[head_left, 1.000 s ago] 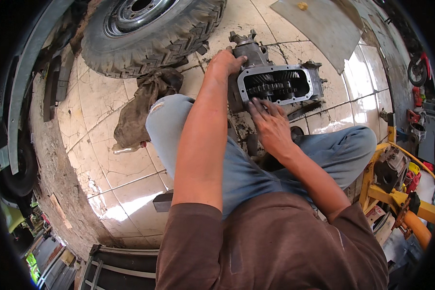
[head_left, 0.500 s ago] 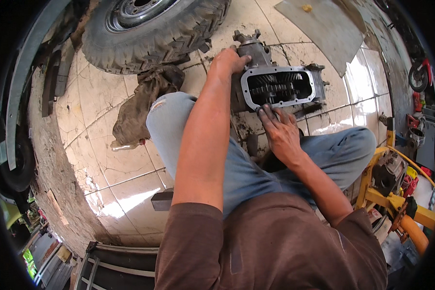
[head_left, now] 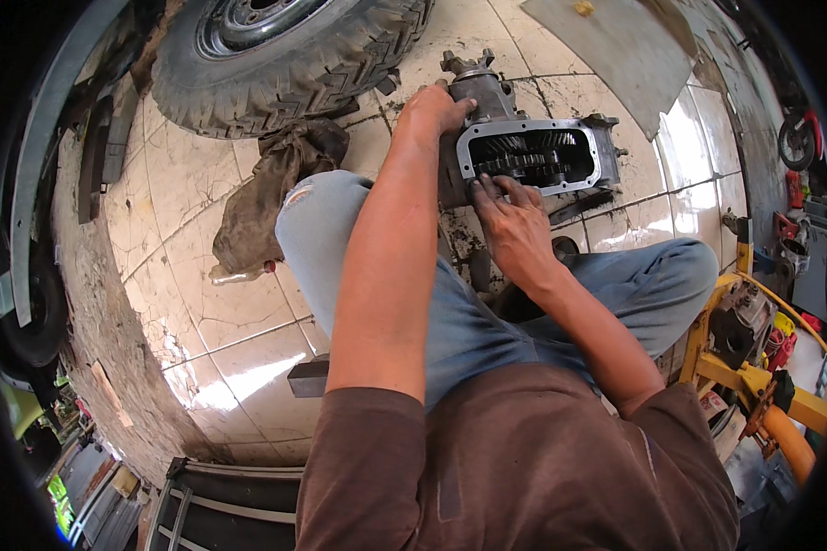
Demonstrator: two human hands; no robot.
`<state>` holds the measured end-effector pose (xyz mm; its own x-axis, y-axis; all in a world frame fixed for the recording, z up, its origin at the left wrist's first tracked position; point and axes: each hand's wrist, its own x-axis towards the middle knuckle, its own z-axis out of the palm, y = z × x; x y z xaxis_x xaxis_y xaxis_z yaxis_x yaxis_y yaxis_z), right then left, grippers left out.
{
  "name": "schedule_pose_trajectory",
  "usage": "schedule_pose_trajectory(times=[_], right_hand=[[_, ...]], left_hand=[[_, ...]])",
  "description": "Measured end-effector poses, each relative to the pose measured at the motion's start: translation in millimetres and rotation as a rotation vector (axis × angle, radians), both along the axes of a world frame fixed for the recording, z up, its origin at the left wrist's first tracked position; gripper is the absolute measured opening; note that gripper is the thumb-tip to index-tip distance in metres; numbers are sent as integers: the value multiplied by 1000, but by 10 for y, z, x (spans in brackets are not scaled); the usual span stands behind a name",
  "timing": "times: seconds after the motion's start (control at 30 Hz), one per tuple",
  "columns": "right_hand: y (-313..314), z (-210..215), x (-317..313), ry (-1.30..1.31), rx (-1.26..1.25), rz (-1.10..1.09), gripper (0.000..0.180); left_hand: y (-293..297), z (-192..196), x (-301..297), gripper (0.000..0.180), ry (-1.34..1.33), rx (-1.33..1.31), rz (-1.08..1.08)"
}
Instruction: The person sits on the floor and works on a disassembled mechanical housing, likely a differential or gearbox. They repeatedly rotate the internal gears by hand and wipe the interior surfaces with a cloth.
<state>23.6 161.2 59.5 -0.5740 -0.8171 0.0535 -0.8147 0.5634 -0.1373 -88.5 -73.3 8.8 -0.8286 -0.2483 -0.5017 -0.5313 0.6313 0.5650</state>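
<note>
A grey metal gearbox housing (head_left: 492,103) lies on the floor before me, its flanged opening facing up. Toothed gears (head_left: 516,165) show inside the dark cavity. My left hand (head_left: 434,112) grips the far left part of the housing, thumb over the top, the other fingers mostly hidden. At the near left corner of the opening, my right hand (head_left: 521,234) rests its dirty, outstretched fingertips on the rim. I see nothing held in it.
A large tyre (head_left: 303,78) lies at the far left, beside a crumpled dark cloth (head_left: 285,179). A metal sheet (head_left: 625,46) lies at the far right. A yellow frame (head_left: 703,349) stands to my right, and a dark block (head_left: 309,377) sits near my left elbow.
My right hand has slid left along the near rim of the opening. My left hand keeps its grip, and the housing stays about where it was.
</note>
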Motion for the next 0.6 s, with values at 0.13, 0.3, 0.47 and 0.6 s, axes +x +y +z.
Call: schedule_pose_trajectory(times=[0.13,0.3,0.47,0.6], right_hand=[[166,65,78,-7,9,-8,57],[143,81,58,15,32,4,57],[19,91,46,-4,59,-2,58],[219,55,98,0,51,7,55]], left_hand=[[48,16,67,78,78,-52,3],[44,34,50,79,85,-52,1],[35,-19,32,81,60,-66,-4],[8,-20,15,82,47,-32,-7]])
